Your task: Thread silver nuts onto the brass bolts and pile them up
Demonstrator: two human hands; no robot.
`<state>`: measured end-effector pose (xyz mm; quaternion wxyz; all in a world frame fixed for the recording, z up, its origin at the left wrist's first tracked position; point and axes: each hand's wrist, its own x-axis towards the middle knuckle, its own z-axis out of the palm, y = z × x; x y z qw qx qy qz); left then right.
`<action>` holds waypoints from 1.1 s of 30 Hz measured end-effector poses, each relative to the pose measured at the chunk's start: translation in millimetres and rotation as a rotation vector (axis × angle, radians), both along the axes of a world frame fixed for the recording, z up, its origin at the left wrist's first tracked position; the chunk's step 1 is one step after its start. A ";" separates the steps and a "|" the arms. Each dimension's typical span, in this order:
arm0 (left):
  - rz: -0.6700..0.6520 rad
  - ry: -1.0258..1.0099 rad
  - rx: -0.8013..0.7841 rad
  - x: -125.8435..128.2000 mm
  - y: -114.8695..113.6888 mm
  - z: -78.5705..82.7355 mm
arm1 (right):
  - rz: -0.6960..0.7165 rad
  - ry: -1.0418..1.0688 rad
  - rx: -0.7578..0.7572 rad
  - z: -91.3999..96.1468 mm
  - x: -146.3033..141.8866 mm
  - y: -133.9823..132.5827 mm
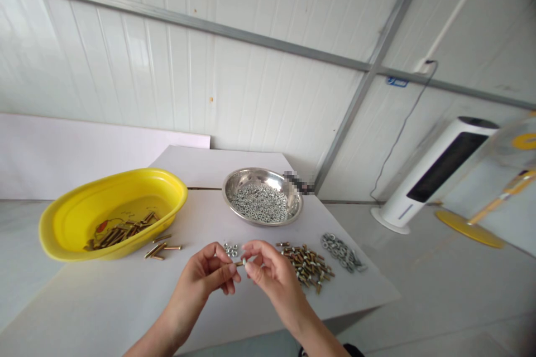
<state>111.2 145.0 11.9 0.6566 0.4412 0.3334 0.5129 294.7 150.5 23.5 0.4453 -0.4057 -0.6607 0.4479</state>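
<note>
My left hand (207, 276) and my right hand (268, 268) meet above the front of the white table (125, 301). Between their pinched fingertips is a small brass bolt (239, 263) with a silver nut at its right end. The left fingers pinch the bolt, the right fingers pinch the nut. Just behind the hands lie a few loose nuts (230, 249). To the right is a pile of bolts fitted with nuts (307, 265).
A yellow oval basin (79, 217) with brass bolts stands at the left, a few bolts (161, 248) lying before it. A steel bowl (234, 184) full of nuts stands behind. A heap of washers (341, 251) lies right. A white tower fan (435, 173) stands on the floor.
</note>
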 end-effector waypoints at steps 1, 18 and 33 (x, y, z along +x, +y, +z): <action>0.003 -0.016 -0.022 -0.1 -0.5 0.3 | -0.004 -0.022 0.033 0.5 -0.4 0.0; 0.035 0.223 0.206 5.9 -1.4 -4.7 | 0.007 -0.107 -0.034 -9.8 -5.2 -0.7; 0.112 0.350 0.218 4.5 -0.4 -11.7 | -0.013 0.005 -0.043 -2.7 -1.6 1.9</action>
